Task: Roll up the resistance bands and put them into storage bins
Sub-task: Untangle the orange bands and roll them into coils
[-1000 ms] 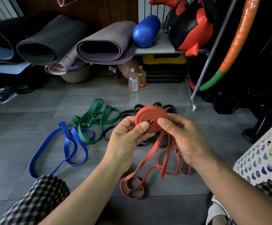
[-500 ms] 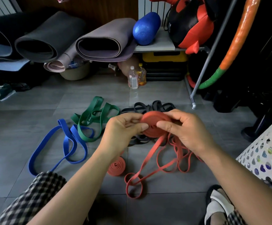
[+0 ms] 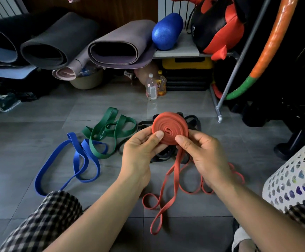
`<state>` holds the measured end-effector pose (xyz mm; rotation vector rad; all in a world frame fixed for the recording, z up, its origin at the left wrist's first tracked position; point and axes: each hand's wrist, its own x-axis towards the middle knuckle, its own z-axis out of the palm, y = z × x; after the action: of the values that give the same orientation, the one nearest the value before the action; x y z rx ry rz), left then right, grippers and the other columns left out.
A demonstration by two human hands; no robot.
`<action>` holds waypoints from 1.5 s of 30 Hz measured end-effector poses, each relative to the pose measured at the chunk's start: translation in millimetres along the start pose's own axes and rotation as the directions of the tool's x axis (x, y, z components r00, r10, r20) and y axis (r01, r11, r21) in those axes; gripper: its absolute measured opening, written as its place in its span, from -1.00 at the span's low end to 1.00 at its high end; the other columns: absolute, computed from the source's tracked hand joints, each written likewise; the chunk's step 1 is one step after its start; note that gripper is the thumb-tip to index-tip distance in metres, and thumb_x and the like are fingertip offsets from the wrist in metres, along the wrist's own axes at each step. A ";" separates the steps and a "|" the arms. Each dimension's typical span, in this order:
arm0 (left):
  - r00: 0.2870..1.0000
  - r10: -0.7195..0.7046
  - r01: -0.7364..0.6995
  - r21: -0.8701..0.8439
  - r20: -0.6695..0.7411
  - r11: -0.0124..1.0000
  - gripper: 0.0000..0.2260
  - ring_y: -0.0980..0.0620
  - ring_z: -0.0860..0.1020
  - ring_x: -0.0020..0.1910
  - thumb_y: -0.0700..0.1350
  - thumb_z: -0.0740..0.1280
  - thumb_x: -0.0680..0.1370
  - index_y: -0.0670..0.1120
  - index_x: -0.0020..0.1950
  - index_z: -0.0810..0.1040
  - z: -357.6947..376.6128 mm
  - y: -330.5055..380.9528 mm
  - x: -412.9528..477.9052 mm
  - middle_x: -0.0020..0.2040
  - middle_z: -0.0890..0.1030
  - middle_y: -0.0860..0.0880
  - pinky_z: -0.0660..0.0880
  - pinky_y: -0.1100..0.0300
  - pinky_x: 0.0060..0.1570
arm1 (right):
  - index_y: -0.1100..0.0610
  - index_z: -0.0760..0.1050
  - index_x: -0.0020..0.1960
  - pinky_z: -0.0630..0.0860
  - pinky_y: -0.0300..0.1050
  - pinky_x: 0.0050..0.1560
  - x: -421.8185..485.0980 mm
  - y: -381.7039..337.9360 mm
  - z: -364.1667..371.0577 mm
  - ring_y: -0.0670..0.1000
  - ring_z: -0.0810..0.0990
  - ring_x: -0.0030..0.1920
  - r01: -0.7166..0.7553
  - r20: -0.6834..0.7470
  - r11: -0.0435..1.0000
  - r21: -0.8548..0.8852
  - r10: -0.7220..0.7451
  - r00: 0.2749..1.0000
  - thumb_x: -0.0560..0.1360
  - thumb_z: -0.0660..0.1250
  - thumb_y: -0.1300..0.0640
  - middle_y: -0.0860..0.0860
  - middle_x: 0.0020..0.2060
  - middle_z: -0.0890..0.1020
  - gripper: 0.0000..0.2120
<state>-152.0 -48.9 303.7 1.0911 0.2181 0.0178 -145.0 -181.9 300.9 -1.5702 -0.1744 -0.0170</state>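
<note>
A coil of red resistance band (image 3: 169, 127) is held upright above the floor, its spiral face toward me. My left hand (image 3: 140, 151) pinches its left side, thumb on the face. My right hand (image 3: 204, 153) pinches the right side, thumb near the centre. The band's loose tail (image 3: 168, 188) hangs down and lies in loops on the tiles. A blue band (image 3: 75, 164), a green band (image 3: 109, 131) and a black band (image 3: 193, 122) lie unrolled on the floor beyond my hands.
A white perforated basket (image 3: 293, 180) stands at the right edge. Rolled mats (image 3: 119, 50), a blue foam roller (image 3: 166, 31), two bottles (image 3: 155, 86) and a metal rack leg (image 3: 220, 106) line the back. My checked-cloth knees sit at the bottom corners.
The coil has been turned from tilted flat to upright with its spiral facing me. The small rolled red band seen on the floor half a second ago is now hidden behind my left arm.
</note>
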 end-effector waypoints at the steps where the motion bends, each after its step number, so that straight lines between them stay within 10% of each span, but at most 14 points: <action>1: 1.000 -0.012 0.011 0.016 0.015 1.000 -0.86 0.05 0.65 -0.16 -0.32 0.28 0.49 -0.22 0.00 0.57 -0.6 0.1 0.9 -0.17 0.69 -0.06 0.59 0.28 -0.16 | -0.05 0.57 -0.17 0.49 -0.39 -0.17 1.2 -0.4 -2.6 -0.23 0.61 -0.25 -0.002 0.008 0.999 -0.033 0.003 1.000 0.45 0.34 0.24 -0.20 -0.33 0.67 -0.81; 4: 0.992 0.044 -0.080 0.314 0.121 0.946 -0.78 0.03 0.63 -0.10 -0.36 0.34 0.46 -0.10 0.02 0.55 -8.4 4.9 6.5 -0.11 0.66 -0.04 0.57 0.22 -0.06 | 0.00 0.61 -0.16 0.53 -0.18 -0.12 7.5 -7.9 -17.8 -0.09 0.62 -0.22 0.017 0.067 0.946 -0.325 0.006 0.998 0.44 0.37 0.16 -0.08 -0.31 0.68 -0.92; 8: 0.890 0.160 -0.455 0.822 0.426 0.342 -0.60 0.18 0.52 -0.06 -0.26 0.46 0.38 0.02 0.17 0.57 -18.0 9.5 10.9 0.00 0.59 0.07 0.46 0.27 0.02 | 0.16 0.61 0.00 0.43 -0.04 -0.13 7.3 -2.8 -26.2 0.10 0.58 -0.10 0.318 0.313 0.522 -0.791 -0.102 0.944 0.44 0.38 0.07 0.06 -0.17 0.63 -0.79; 10: 0.862 0.188 -0.506 0.821 0.471 0.265 -0.74 0.15 0.52 -0.14 -0.26 0.46 0.38 -0.08 0.04 0.65 -16.9 9.1 8.5 -0.12 0.64 0.03 0.46 0.25 -0.06 | 0.13 0.61 0.02 0.41 -0.07 -0.14 4.9 -2.0 -22.3 0.07 0.58 -0.08 0.355 0.337 0.525 -0.773 -0.135 0.932 0.44 0.38 0.07 0.02 -0.15 0.62 -0.80; 16: 0.973 0.152 -0.223 0.518 0.176 0.826 -0.77 0.07 0.61 -0.34 -0.39 0.41 0.38 -0.05 -0.20 0.58 -13.1 18.6 7.6 -0.33 0.64 0.04 0.59 0.18 -0.23 | 0.00 0.62 -0.11 0.48 -0.41 -0.16 10.0 -12.7 -28.4 -0.23 0.60 -0.25 0.082 0.091 0.929 -0.360 -0.053 0.994 0.36 0.44 0.17 -0.20 -0.32 0.65 -0.87; 21: 0.987 0.041 -0.070 0.185 0.158 0.980 -0.89 0.03 0.64 -0.30 -0.32 0.35 0.38 -0.16 -0.15 0.54 -5.3 14.2 0.4 -0.30 0.67 -0.01 0.61 0.15 -0.26 | 0.03 0.59 -0.16 0.51 -0.40 -0.15 9.4 -12.3 -22.8 -0.19 0.64 -0.22 -0.061 0.055 0.996 0.070 0.058 0.997 0.25 0.39 0.16 -0.15 -0.30 0.69 -0.83; 29: 0.977 -0.160 0.169 -0.050 0.142 0.984 -0.83 -0.05 0.65 -0.17 -0.23 0.34 0.35 -0.20 -0.08 0.48 -8.1 0.7 -0.2 -0.15 0.66 -0.13 0.62 0.13 -0.21 | 0.03 0.60 -0.12 0.55 -0.29 -0.02 8.0 -2.8 -13.2 -0.11 0.66 -0.11 -0.138 0.064 0.984 0.110 0.132 0.989 0.39 0.36 0.19 -0.07 -0.21 0.70 -0.89; 31: 0.979 -0.128 0.086 0.244 0.159 0.966 -0.81 -0.02 0.62 -0.14 -0.32 0.37 0.41 -0.13 -0.02 0.50 -12.1 5.5 4.6 -0.09 0.63 -0.11 0.61 0.19 -0.18 | 0.08 0.62 -0.05 0.55 -0.25 -0.04 9.4 -4.9 -19.7 -0.11 0.65 -0.13 -0.059 0.074 0.982 -0.178 0.073 0.995 0.43 0.37 0.22 -0.03 -0.18 0.70 -0.87; 33: 0.975 0.013 -0.160 0.659 0.223 0.735 -0.68 0.09 0.58 -0.12 -0.32 0.42 0.41 -0.03 0.09 0.53 -18.9 8.5 11.7 -0.03 0.60 -0.03 0.55 0.32 -0.11 | 0.12 0.63 0.01 0.52 -0.12 -0.06 9.6 -2.4 -24.7 -0.06 0.63 -0.15 0.155 0.160 0.781 -0.605 -0.072 0.985 0.42 0.40 0.17 0.01 -0.15 0.69 -0.83; 36: 0.934 0.042 -0.335 0.825 0.356 0.455 -0.74 0.30 0.54 -0.29 -0.28 0.45 0.39 -0.09 0.05 0.63 -18.5 11.7 10.7 -0.19 0.61 0.07 0.44 0.50 -0.20 | 0.07 0.63 0.02 0.51 0.02 -0.07 6.5 0.7 -21.1 0.02 0.62 -0.10 0.291 0.291 0.593 -0.750 -0.098 0.952 0.41 0.42 0.11 0.00 -0.14 0.68 -0.81; 45: 0.993 0.104 -0.116 0.496 0.051 0.861 -0.81 0.05 0.59 -0.37 -0.34 0.41 0.40 -0.12 -0.05 0.60 -14.0 14.7 8.4 -0.29 0.64 0.01 0.60 0.21 -0.27 | -0.07 0.57 -0.09 0.45 -0.49 -0.20 10.8 -15.9 -25.6 -0.30 0.61 -0.25 0.018 0.115 0.968 -0.249 0.011 0.993 0.35 0.44 0.22 -0.20 -0.24 0.64 -0.76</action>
<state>-145.0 -28.9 309.1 1.6220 0.1412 0.0541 -133.7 -206.4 318.2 -1.8236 -0.2746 0.0512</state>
